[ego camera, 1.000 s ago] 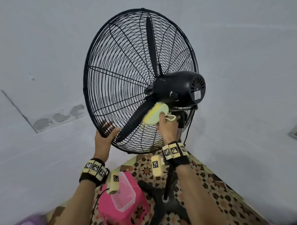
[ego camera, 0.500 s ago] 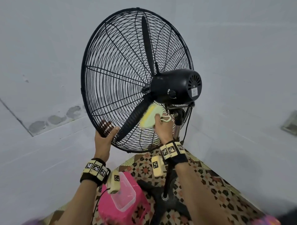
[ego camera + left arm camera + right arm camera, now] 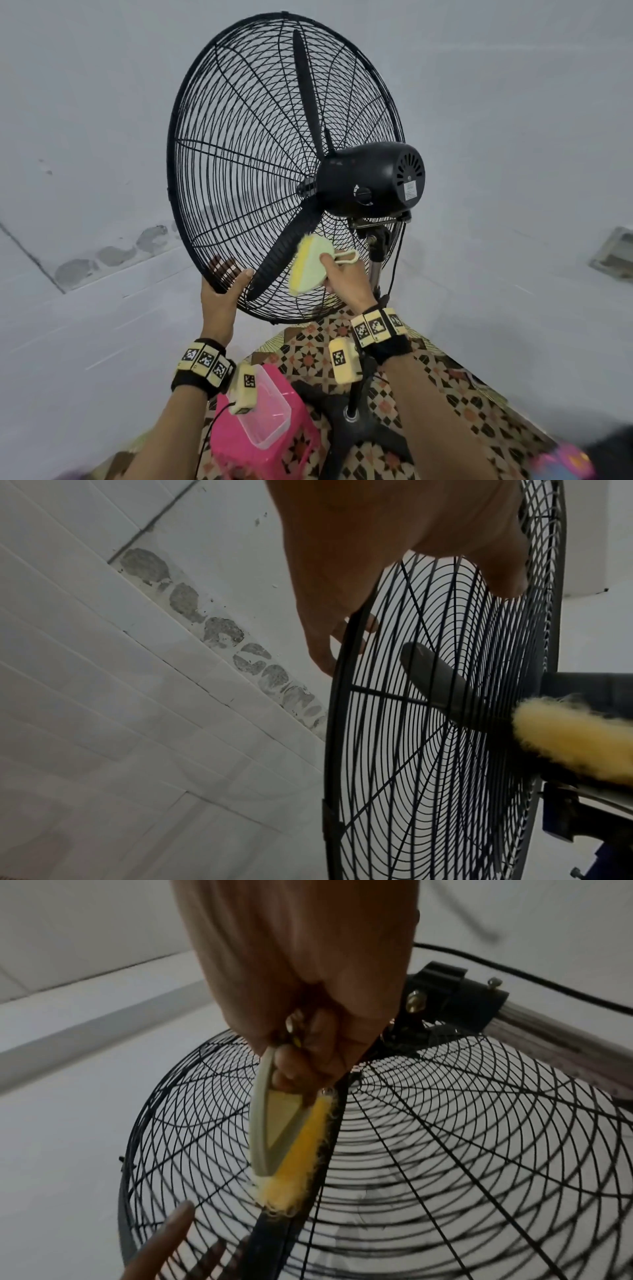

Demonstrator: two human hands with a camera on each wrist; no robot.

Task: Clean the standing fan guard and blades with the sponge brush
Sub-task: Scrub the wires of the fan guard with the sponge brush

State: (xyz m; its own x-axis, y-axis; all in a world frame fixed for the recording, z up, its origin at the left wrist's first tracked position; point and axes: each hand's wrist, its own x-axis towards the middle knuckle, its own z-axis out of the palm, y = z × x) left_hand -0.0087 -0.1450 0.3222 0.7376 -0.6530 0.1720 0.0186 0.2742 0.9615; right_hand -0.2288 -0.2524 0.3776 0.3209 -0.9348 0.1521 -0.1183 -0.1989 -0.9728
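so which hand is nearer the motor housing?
Right. The right hand holds the sponge brush just below the motor housing; the left hand grips the guard's lower-left rim, farther away.

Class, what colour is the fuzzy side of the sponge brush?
Yellow on the sponge brush, with a pale green plastic back; the right wrist view shows it best.

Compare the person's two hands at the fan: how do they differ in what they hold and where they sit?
1. The left hand grips the lower rim of the fan guard; the right hand holds the sponge brush by its handle.
2. The left hand sits at the guard's edge with fingers wrapped round to the front; the right hand is nearer the fan's pole, behind the guard, pressing the brush against the wires.
Shared: both wear tagged wristbands.
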